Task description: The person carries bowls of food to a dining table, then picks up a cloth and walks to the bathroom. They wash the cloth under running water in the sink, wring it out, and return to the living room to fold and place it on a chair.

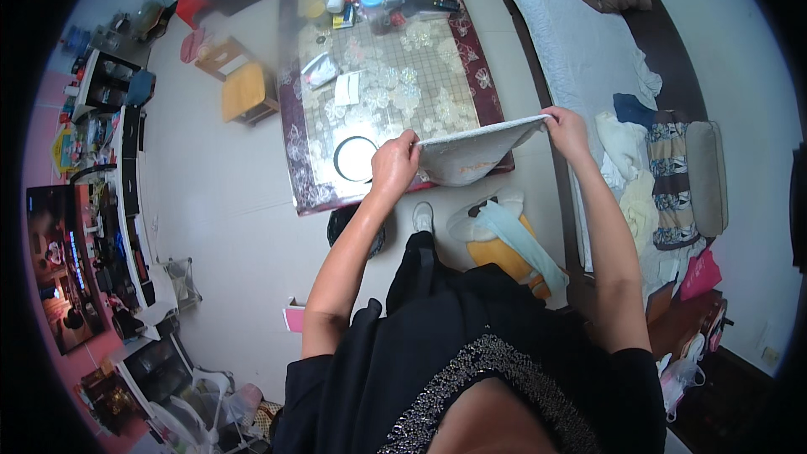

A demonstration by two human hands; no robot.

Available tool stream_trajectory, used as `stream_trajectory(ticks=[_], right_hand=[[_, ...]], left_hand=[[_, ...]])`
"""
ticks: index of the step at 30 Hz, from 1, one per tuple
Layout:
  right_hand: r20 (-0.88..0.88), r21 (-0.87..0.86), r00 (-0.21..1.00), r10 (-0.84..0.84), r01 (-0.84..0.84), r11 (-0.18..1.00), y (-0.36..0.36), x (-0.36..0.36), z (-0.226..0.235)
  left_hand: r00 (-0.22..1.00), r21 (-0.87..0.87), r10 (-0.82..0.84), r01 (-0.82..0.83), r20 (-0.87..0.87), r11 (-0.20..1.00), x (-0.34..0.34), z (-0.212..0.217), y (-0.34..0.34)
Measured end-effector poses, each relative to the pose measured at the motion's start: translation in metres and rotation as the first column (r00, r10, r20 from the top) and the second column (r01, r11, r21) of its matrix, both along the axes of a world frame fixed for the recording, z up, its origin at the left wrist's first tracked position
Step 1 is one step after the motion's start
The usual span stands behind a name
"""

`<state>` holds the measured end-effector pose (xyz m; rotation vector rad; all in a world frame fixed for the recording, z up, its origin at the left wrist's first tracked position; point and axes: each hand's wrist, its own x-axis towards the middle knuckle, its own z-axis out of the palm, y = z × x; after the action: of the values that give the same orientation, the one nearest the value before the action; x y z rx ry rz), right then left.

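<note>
A light grey-white cloth (471, 155) with a small orange mark hangs stretched between my two hands, its top edge pulled nearly straight and its lower part sagging. My left hand (394, 164) pinches the left corner above the near end of the table (315, 192). Out past the table's right edge, my right hand (567, 133) is closed on the other corner and held slightly higher. Close to my left hand, a round white piece with a dark rim (354, 158) lies on the patterned tabletop. A white paper (347, 88) and a crumpled white packet (319, 71) lie farther up.
Bottles, a blue-lidded container (371, 0) and other small items crowd the far table end. A wooden chair (245, 92) stands left. On the right, a long sofa (551, 50) holds clothes. A stool (500, 256) with cloths and a dark bin (356, 231) stand near my feet.
</note>
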<state>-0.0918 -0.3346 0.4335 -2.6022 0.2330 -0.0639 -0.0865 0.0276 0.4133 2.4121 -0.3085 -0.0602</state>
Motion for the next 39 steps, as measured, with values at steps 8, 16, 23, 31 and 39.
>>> stream_trajectory(ticks=[8,16,23,31,39], right_hand=[[0.114,0.016,0.993,0.007,-0.009,1.000,-0.001,0.005,-0.003],[-0.170,-0.009,0.986,-0.003,0.001,1.000,-0.020,-0.010,-0.167],[-0.266,-0.125,0.964,0.029,-0.064,0.990,-0.017,0.029,-0.238],[-0.175,0.123,0.942,-0.286,0.309,0.943,-0.055,-0.017,-0.233],[-0.731,-0.197,0.608,-0.311,0.248,0.948,-0.085,-0.233,-0.361]], left_hand=[[0.993,0.015,-0.085,0.084,0.081,0.996,0.029,0.015,-0.002],[0.969,0.146,-0.230,0.242,-0.095,0.959,-0.004,-0.132,-0.023],[0.956,0.445,-0.243,0.291,-0.162,0.847,0.032,-0.200,-0.022],[0.992,0.246,-0.063,0.088,-0.107,0.965,0.061,-0.185,-0.052],[0.799,0.259,-0.320,0.497,-0.510,0.828,-0.102,-0.306,-0.080]])
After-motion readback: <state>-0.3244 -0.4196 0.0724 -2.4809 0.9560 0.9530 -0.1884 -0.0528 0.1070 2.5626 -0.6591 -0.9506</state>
